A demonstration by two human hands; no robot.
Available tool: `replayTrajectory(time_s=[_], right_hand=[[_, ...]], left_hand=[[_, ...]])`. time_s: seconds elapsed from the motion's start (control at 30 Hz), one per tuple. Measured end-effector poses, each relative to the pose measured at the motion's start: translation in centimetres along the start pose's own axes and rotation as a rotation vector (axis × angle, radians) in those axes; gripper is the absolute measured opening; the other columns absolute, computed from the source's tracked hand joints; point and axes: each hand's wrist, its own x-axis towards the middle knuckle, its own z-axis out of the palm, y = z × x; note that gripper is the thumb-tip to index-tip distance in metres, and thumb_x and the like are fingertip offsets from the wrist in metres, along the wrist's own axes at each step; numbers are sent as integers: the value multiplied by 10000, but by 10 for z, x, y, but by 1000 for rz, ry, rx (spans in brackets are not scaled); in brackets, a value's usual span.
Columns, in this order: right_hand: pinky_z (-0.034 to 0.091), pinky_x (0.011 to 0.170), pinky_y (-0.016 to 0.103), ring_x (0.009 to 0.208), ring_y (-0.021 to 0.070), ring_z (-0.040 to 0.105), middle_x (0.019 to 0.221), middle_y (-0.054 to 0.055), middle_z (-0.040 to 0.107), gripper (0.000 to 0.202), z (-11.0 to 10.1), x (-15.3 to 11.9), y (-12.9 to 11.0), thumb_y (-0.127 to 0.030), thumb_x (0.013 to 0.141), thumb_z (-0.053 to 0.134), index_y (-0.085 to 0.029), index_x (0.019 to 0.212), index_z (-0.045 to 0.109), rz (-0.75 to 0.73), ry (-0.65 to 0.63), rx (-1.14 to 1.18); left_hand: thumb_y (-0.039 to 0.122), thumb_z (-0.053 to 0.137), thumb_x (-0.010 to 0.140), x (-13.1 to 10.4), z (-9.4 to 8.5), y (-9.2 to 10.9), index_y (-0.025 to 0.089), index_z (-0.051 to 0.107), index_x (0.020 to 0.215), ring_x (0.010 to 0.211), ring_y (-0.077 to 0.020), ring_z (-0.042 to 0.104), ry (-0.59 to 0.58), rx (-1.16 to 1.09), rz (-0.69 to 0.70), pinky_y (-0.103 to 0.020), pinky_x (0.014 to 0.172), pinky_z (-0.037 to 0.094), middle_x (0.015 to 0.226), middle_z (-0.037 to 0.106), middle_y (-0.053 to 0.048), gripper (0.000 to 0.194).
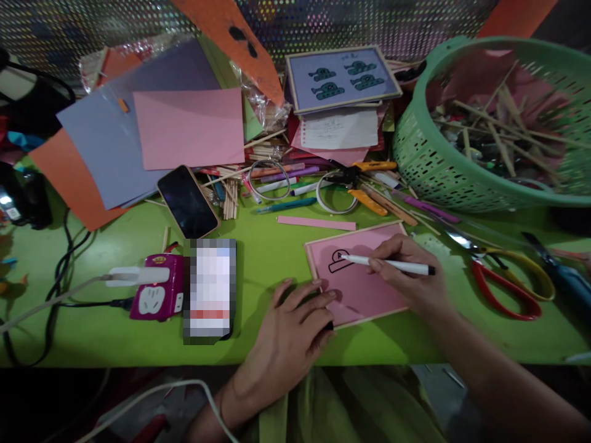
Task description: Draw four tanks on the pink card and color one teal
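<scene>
A slim white marker [412, 267] was gripped in the right hand [418, 289], its long axis aimed toward nine o'clock, at the black-line drawing [341, 266] on a pale-edged pink rectangular card [364, 298]; the left hand [289, 323] was laid at eight o'clock, its hold on a small black piece [329, 326] unclear.

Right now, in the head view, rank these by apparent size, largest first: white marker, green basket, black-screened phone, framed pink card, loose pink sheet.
1. green basket
2. framed pink card and loose pink sheet: too alike to rank, the first being partly covered
3. black-screened phone
4. white marker
</scene>
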Motion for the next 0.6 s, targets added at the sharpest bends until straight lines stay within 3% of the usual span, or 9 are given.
replayTrajectory(time_s=[0.4,0.6], right_hand=[[406,454,277,518,151,523,587,-9,577,378,3,2,-6,-540,750,851,-242,719,621,25,-15,-24],[396,446,273,510,147,510,584,-11,582,312,3,2,-6,-459,771,836,-241,721,618,14,-22,-36]], left_hand=[[260,539,1059,-1,0,1,256,650,1125,1478,-187,469,-17,-7,-20,-485,1227,280,1429,680,-29,128],[279,521,1071,-1,1,1,261,652,1137,1481,-185,467,-17,-20,-25,-486,1233,264,1443,670,-26,148]])
